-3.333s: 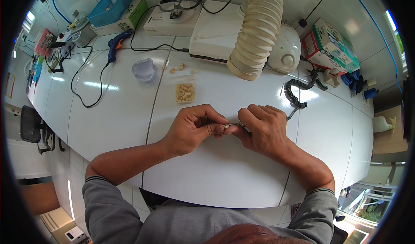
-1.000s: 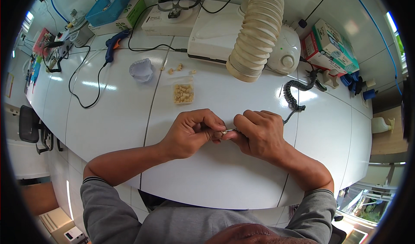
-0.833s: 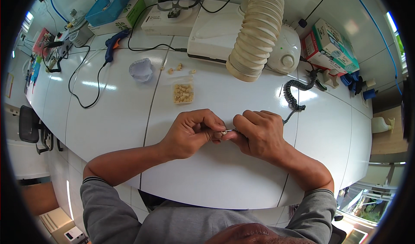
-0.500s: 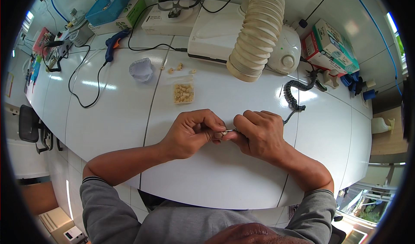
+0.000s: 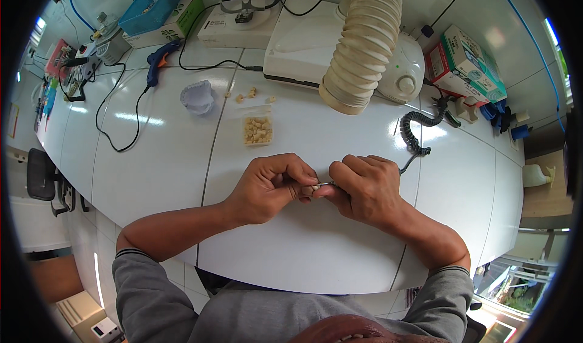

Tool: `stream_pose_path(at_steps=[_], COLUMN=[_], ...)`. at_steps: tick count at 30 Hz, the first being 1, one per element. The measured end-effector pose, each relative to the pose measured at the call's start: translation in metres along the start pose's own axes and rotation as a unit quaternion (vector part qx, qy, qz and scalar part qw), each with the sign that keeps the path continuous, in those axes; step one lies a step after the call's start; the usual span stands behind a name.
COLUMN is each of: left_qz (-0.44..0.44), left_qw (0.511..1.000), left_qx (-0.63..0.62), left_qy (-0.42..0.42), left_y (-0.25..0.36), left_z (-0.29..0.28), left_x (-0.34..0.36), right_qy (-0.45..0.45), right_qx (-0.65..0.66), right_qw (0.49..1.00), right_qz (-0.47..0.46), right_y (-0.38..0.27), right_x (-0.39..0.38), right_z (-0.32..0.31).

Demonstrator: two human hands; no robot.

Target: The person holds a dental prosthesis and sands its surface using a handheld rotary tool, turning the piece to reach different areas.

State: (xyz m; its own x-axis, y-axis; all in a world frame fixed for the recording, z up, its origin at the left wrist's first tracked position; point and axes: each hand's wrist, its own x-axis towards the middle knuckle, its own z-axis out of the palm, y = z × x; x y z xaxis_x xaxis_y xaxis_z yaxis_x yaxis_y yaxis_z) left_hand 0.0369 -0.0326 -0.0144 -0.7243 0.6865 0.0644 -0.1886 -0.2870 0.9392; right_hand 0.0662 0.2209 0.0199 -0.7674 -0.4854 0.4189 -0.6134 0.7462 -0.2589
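Note:
My left hand (image 5: 267,188) pinches a small cream-coloured artificial tooth (image 5: 315,187) between thumb and fingertips. Closed around a rotary handpiece is my right hand (image 5: 367,185); most of the tool is hidden in the grip, and its thin metal tip (image 5: 323,184) meets or nearly meets the tooth. A black coiled cord (image 5: 408,135) runs to this hand from the right. Beyond my hands lies a clear bag (image 5: 257,130) of similar teeth, with several loose teeth (image 5: 252,92) behind it. A white dental cast (image 5: 197,97) stands to their left.
A ribbed suction hose (image 5: 358,51) hangs over the far side, before a white machine (image 5: 297,45). The blue glue gun (image 5: 160,60) trails a cord at the left. Stacked boxes (image 5: 464,66) stand at the back right. Head-worn magnifying glasses (image 5: 249,6) rest on a box at the back.
Both hands keep nearly the same pose, with the tooth and tool tip still together. The whole view has shifted very slightly.

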Motion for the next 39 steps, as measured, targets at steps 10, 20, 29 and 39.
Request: stream_pose_path(at_steps=[10,20,29,39], left_qz=[-0.005,-0.003,0.033,0.03], left_qw=[1.0,1.0,0.999,0.998], left_qx=[-0.001,0.001,0.005,-0.046], left_qy=[0.0,-0.003,0.012,0.008], left_y=[0.003,0.002,0.002,0.003], left_z=[0.001,0.002,0.011,0.015], left_x=[0.0,0.0,-0.006,-0.011], right_qy=[-0.001,-0.002,0.004,0.023], right_qx=[-0.004,0.001,0.009,0.023], right_qw=[1.0,1.0,1.0,0.999], right_qz=[0.001,0.002,-0.016,-0.039], right_y=[-0.001,-0.001,-0.004,-0.008], right_x=[0.001,-0.001,-0.001,-0.001], right_z=[0.0,0.0,-0.004,-0.004])
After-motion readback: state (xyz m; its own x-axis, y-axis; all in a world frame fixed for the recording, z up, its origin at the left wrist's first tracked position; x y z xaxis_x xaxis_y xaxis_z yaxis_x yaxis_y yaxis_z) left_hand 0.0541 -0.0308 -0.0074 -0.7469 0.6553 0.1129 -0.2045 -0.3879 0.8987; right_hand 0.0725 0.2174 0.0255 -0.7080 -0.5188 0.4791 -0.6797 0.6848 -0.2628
